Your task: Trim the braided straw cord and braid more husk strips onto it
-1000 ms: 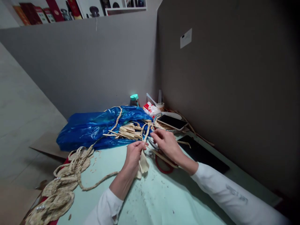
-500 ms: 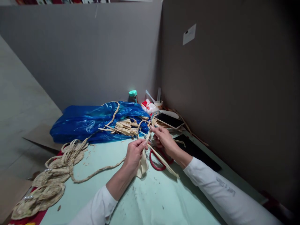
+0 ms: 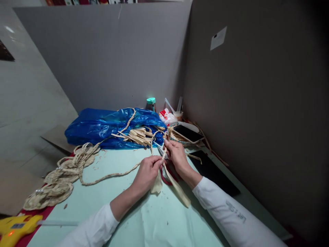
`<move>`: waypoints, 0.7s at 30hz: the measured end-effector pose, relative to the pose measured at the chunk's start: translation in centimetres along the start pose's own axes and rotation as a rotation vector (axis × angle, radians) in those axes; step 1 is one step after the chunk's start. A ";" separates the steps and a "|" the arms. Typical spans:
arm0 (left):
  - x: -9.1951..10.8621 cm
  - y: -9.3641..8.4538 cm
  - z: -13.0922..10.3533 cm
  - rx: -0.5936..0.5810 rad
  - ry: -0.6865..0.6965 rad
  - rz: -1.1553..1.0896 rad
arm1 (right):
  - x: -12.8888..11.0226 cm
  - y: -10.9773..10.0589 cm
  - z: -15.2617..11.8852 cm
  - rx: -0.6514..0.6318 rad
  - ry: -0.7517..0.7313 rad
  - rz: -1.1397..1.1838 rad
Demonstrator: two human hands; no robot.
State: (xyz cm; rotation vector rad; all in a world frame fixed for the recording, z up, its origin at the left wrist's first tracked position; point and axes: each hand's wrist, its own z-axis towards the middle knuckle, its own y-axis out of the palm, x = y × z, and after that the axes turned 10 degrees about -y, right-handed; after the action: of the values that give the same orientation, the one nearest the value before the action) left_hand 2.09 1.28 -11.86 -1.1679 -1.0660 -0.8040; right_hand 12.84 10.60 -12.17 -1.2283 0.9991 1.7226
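My left hand pinches a braided cord of pale dried husk near its working end, above the table. Just beyond it, my right hand grips the same cord with bent fingers. Loose husk strips hang below the hands, one broad and pale under the left fingers. From there the finished braid runs left across the table to coiled braid bundles. Red-handled scissors lie beneath the hands, partly hidden by the strips.
Behind the hands lies a blue plastic bag with a bundle of husk strips. A phone rests on a round basket at right, near a black flat board. A yellow glue gun with a lit orange light sits front left.
The view has swung left, bringing the glue gun into sight. Both hands stay on the cord, and the hanging strip on the right has turned its broad side outward.
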 end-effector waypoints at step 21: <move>-0.7 -1.3 -2.3 0.053 -0.233 -0.276 | -1.1 1.2 -0.1 -0.080 0.097 0.305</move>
State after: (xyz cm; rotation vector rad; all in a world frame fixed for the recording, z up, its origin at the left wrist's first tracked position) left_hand 1.20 -1.29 -12.21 -1.1015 -1.4555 -0.8602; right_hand 12.07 9.84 -10.93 -1.2711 1.2369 1.9674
